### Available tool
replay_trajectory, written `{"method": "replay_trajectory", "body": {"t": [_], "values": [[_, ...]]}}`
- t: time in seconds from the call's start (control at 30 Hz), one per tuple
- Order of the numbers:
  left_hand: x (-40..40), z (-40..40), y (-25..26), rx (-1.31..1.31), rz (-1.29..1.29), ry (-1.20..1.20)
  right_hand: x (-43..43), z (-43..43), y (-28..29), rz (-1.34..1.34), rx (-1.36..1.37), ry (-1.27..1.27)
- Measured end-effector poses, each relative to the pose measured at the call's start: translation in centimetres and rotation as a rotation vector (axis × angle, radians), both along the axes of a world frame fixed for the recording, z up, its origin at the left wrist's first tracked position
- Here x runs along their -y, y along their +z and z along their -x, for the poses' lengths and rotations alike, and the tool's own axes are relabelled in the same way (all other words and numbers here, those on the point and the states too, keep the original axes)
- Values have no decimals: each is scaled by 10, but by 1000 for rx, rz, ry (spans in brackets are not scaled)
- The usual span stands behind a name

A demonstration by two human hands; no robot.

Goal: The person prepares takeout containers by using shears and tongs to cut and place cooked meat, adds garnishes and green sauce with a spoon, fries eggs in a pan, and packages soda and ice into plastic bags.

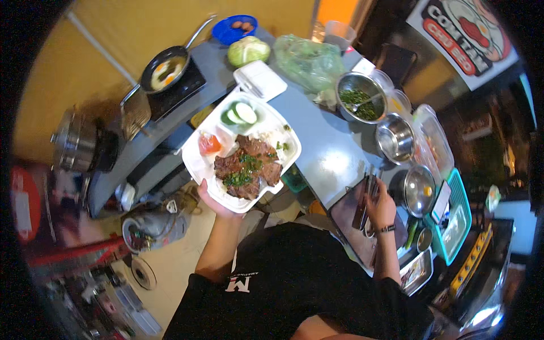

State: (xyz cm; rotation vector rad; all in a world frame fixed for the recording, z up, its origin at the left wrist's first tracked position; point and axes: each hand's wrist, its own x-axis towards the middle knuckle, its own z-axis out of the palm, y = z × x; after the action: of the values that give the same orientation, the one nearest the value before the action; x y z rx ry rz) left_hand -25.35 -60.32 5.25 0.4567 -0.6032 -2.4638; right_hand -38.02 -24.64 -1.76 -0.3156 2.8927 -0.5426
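My left hand point(214, 203) supports a white foam takeaway box point(291, 146) from its near edge, lifted in front of me. Grilled meat slices point(250, 170) topped with chopped green herbs fill its larger compartment, with some white rice showing at the side. Cucumber slices point(242, 114) sit in a far compartment, and a piece of tomato point(209, 144) in the left one. Over a dark cutting board point(346, 212), my right hand point(380, 206) has its fingers at long metal utensils point(369, 187); whether it grips them is unclear.
Fried eggs lie in a frying pan point(165, 70) on a cooker at the left. A cabbage point(248, 51), a foam lid point(261, 78) and a bag of greens point(310, 61) occupy the counter's back. Steel bowls point(395, 138) line its right side, beside a turquoise basket point(461, 225).
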Motion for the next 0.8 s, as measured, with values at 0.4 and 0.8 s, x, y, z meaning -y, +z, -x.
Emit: {"method": "replay_trajectory", "body": {"t": [0.4, 0.8], "values": [[-67, 113, -116, 70, -180, -350, 47, -75, 32, 239, -23, 63], [-66, 69, -170, 814, 1217, -25, 99, -37, 47, 407, 257, 484]]}}
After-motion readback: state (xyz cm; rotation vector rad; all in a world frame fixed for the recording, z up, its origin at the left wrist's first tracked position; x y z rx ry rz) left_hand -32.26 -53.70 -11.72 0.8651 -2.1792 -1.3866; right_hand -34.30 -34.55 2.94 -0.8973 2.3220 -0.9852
